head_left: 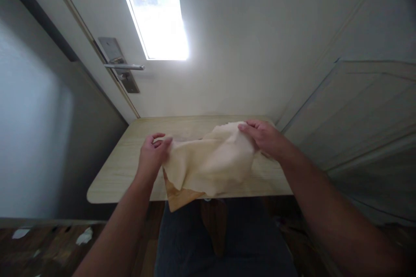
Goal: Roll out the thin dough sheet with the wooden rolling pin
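Note:
A cream, soft-looking sheet of cloth or thin leather (211, 160) is stretched between my two hands over the small table. My left hand (155, 151) pinches its left upper corner between thumb and fingers. At the right upper corner, my right hand (261, 136) grips it with the thumb on top. The sheet's edges look uneven, and folds run across its middle. Under its lower left part, a tan-brown flat piece (180, 198) pokes out and hangs past the table's front edge. How far that piece reaches under the sheet is hidden.
The pale wood-grain table (120, 160) stands against a white door with a metal lever handle (125, 67) and a bright window (162, 17). Panelled wall is at the right. My legs (253, 238) are below the front edge; white scraps (85, 236) lie on the floor.

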Demonstrator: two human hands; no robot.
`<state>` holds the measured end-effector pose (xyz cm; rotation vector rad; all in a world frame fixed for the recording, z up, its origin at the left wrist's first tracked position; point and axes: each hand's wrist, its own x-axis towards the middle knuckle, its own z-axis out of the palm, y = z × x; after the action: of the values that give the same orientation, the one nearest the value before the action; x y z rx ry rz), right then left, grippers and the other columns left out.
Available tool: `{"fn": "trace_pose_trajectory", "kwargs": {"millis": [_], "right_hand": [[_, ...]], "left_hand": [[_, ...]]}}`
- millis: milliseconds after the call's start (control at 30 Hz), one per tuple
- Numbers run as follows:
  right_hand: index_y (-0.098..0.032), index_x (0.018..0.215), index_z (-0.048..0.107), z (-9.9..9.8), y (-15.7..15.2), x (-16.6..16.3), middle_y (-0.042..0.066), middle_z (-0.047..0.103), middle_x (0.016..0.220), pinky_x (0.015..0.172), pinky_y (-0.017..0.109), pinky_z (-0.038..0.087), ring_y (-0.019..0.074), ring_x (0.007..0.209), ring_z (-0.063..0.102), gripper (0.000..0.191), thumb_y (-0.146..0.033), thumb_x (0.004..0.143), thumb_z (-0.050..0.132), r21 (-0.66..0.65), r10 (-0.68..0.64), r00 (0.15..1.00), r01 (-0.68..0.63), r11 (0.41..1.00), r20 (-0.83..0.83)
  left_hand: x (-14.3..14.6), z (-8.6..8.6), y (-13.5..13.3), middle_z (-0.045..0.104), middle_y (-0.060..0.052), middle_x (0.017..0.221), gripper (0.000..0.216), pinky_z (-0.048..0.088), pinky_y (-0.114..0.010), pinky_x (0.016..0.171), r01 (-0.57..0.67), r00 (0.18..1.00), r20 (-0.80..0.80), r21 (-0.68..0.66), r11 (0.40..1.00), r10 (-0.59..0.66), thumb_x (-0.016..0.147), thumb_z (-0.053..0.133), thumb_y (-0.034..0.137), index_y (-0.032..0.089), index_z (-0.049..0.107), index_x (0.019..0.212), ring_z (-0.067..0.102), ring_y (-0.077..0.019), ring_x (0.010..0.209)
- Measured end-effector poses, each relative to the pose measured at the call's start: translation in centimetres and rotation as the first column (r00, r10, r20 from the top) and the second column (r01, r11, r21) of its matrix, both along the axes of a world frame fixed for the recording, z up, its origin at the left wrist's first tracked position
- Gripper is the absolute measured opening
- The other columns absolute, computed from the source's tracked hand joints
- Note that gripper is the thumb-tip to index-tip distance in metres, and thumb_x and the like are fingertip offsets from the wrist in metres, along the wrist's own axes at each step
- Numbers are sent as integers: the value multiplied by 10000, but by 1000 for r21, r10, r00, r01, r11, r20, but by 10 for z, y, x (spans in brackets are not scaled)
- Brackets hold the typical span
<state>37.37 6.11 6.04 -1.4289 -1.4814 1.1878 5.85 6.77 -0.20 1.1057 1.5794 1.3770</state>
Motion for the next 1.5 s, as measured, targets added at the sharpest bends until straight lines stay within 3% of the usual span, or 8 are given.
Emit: {"fn": "trace_pose_trajectory", "kwargs": {"millis": [133,400,567,667,867,1067,1300,1500], "right_hand": [[-193,845,669,-8,6,3,17,650,717,499,234,392,143,588,544,376,-558,817,581,39,-7,992,2,999,125],[-162,937,687,19,2,25,50,681,741,512,242,404,152,584,568,414,-538,866,526,13,-43,970,41,999,239],[-135,913,737,-28,47,19,132,730,926,679,287,462,233,801,658,313,-350,887,509,-55,50,660,-13,998,749],[-164,1037,744,-61,63,8,153,719,1089,784,300,461,258,960,663,330,-322,895,492,-70,84,554,-46,996,829],[-192,1017,745,-82,53,19,123,735,1020,738,303,444,248,882,664,342,-380,912,480,35,-3,631,-39,999,775],[-201,932,738,-86,53,18,101,730,972,699,283,429,233,851,651,296,-424,865,555,-12,20,656,-18,1000,755],[-199,1075,680,-80,69,-22,106,707,1110,794,292,444,247,976,646,457,-546,778,675,30,19,628,-68,997,778],[-182,979,700,-79,73,-48,118,725,981,695,277,425,222,847,652,300,-411,789,661,5,66,600,-116,993,797]], "left_hand": [[7,-9,1,576,44,722,580,399,-203,499,186,979,83,-8,983,-185,553,810,335,181,603,1073,531,-90,551],[-11,43,-42,590,46,785,454,447,-196,561,-10,981,192,170,985,-23,570,831,307,228,661,983,535,-78,615],[-15,-2,-42,562,33,786,424,403,-195,537,-63,997,54,46,997,61,542,812,335,187,669,913,513,-84,623],[-16,-36,-42,611,-5,858,381,426,-232,566,-89,990,-114,-49,995,83,585,754,379,182,654,896,558,-117,652],[-29,-38,-53,638,-18,799,472,457,-271,602,27,980,-193,-128,991,-52,591,749,466,196,632,960,601,-164,683],[-35,-21,-15,665,-21,668,627,426,-280,529,114,954,-234,-294,949,-187,629,725,574,189,590,1106,601,-186,580],[-26,-13,23,693,-54,702,532,432,-292,564,201,886,-316,-400,894,-340,522,807,520,198,696,930,634,-213,619],[-10,-18,23,600,-1,588,355,380,-286,572,216,805,-476,-323,921,-355,591,754,415,199,725,871,546,-179,563]]}}
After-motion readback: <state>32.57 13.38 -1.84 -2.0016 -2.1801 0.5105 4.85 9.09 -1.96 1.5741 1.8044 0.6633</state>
